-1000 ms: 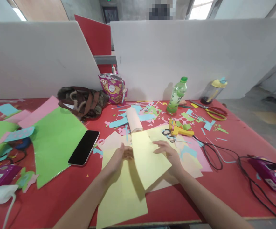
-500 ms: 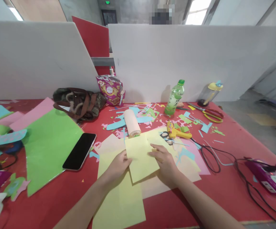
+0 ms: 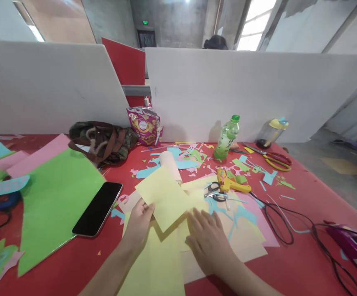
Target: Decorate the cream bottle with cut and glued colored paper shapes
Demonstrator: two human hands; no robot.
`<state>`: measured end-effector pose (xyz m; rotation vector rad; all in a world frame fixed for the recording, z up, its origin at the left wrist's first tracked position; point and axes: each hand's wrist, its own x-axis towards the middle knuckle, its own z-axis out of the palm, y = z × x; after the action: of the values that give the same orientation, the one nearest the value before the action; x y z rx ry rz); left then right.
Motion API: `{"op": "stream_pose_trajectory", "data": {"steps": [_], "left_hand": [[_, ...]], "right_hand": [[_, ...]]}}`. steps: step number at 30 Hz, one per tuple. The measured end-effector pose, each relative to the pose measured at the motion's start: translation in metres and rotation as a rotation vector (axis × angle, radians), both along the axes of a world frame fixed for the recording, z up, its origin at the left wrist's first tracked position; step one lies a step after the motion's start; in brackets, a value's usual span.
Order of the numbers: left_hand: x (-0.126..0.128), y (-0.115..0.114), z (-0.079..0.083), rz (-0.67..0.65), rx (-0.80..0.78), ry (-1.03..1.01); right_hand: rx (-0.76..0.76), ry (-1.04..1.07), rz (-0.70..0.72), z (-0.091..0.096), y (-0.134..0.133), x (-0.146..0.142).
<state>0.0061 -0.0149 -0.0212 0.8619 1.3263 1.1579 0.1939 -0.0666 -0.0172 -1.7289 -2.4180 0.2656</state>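
A square sheet of yellow paper (image 3: 166,199) is tilted above the papers on the table, its lower left edge pinched by my left hand (image 3: 141,222). My right hand (image 3: 207,238) lies palm down with fingers spread over other pale sheets, apart from the held one. Beneath both hands a larger yellow sheet (image 3: 154,267) rests on the red table. Just past the held sheet, a pale paper-wrapped roll (image 3: 170,161) is partly covered by it. Small black-handled scissors (image 3: 214,192) and a yellow glue gun (image 3: 232,183) lie beyond my right hand.
To the left are a phone (image 3: 98,209) and a green sheet (image 3: 58,201). A green bottle (image 3: 227,137), snack bag (image 3: 144,127) and camouflage bag (image 3: 104,142) stand along the white partition (image 3: 243,90). Black cable (image 3: 285,238) loops at right. Paper scraps litter the far side.
My right hand has let go of the yellow square and moved down onto the sheets. With my left hand, the square has shifted left and turned. The camera view has tilted up slightly.
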Motion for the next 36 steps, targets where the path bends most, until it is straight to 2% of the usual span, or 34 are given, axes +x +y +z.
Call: {"op": "stream_pose_trajectory", "data": {"steps": [3,5,8,9,11,12,15,20,30,36], "left_hand": [[-0.002,0.003,0.0,0.103,0.018,-0.077],[-0.005,0.006,0.0,0.19,0.019,-0.163],[-0.008,0.012,-0.001,0.314,-0.004,-0.303],[-0.008,0.013,-0.001,0.34,-0.018,-0.342],[-0.008,0.015,-0.001,0.373,-0.044,-0.395],[-0.007,0.016,0.0,0.383,-0.054,-0.407],[-0.005,0.017,0.001,0.375,-0.095,-0.409],[-0.005,0.015,0.003,0.362,-0.133,-0.388],[-0.004,0.009,0.0,0.21,-0.108,-0.267],[-0.002,0.009,0.0,0.209,-0.135,-0.307]], "right_hand": [[0.003,0.129,0.217,0.001,-0.001,-0.001],[0.072,0.179,0.237,-0.002,0.006,0.005],[0.271,0.177,0.025,-0.01,0.024,0.024],[0.309,0.155,-0.044,-0.014,0.029,0.031],[0.346,0.081,-0.095,-0.019,0.038,0.044],[0.357,0.052,-0.182,-0.021,0.041,0.049],[0.321,-0.066,-0.312,-0.023,0.043,0.056],[0.309,-0.108,-0.32,-0.019,0.039,0.055],[0.428,0.137,-0.163,-0.016,0.042,0.056],[0.421,0.361,-0.253,-0.007,0.041,0.052]]}}
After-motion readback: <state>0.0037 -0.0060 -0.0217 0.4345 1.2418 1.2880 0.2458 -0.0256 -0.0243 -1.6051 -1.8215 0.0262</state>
